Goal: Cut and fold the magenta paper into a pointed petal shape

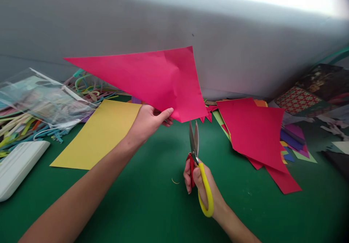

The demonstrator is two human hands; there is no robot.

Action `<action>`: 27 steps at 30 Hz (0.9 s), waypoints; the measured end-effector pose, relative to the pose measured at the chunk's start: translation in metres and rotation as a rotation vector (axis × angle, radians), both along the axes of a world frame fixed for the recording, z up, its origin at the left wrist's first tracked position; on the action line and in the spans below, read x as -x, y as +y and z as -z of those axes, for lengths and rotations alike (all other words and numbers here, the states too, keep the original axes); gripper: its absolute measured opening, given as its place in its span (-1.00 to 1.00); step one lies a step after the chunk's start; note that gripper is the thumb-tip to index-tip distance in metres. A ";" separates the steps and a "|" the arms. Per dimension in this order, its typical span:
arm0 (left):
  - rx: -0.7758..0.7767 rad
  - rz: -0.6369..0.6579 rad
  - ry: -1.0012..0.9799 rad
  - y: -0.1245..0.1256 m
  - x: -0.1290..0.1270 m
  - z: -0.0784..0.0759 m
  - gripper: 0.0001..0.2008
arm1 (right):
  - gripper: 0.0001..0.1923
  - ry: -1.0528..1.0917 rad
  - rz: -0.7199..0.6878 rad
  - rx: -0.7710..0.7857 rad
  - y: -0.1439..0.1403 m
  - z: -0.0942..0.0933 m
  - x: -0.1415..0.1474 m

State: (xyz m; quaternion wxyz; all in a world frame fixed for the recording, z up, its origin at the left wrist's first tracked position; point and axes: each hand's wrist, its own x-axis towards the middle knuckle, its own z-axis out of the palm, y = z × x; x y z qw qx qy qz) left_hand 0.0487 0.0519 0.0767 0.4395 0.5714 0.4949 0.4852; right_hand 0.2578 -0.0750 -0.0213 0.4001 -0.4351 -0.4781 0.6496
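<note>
Pink paper (152, 79), a creased triangular sheet, is held up above the middle of the green bench (152, 199), pinched at its lower edge by the left hand (148, 121). Right hand (200, 181) grips yellow-handled scissors (196, 163), blades nearly closed just below the paper's lower corner. Yellow sheet (100, 134) lies flat toward the left edge.

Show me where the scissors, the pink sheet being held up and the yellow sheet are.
scissors (194, 141): head view, on the blades, just below the pink sheet's bottom corner.
pink sheet (152, 77): head view, middle of the raised paper.
yellow sheet (100, 134): head view, its centre, flat on the green table.
</note>
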 end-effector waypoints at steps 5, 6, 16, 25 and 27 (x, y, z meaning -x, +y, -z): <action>-0.047 -0.014 0.050 -0.012 0.004 -0.014 -0.67 | -0.40 -0.058 -0.044 -0.042 -0.003 0.009 -0.001; -0.048 -0.004 0.062 -0.015 0.003 -0.015 -0.67 | -0.40 -0.060 -0.056 -0.041 -0.004 0.009 -0.001; 0.038 0.074 0.172 -0.027 -0.016 -0.003 -0.65 | -0.33 -0.042 -0.044 0.024 -0.007 0.001 0.003; 0.045 0.085 0.211 -0.026 -0.016 0.002 -0.62 | -0.34 -0.008 -0.023 0.025 -0.005 -0.003 0.005; 0.044 0.092 0.222 -0.027 -0.016 0.003 -0.62 | -0.34 0.002 -0.017 0.028 -0.005 -0.003 0.005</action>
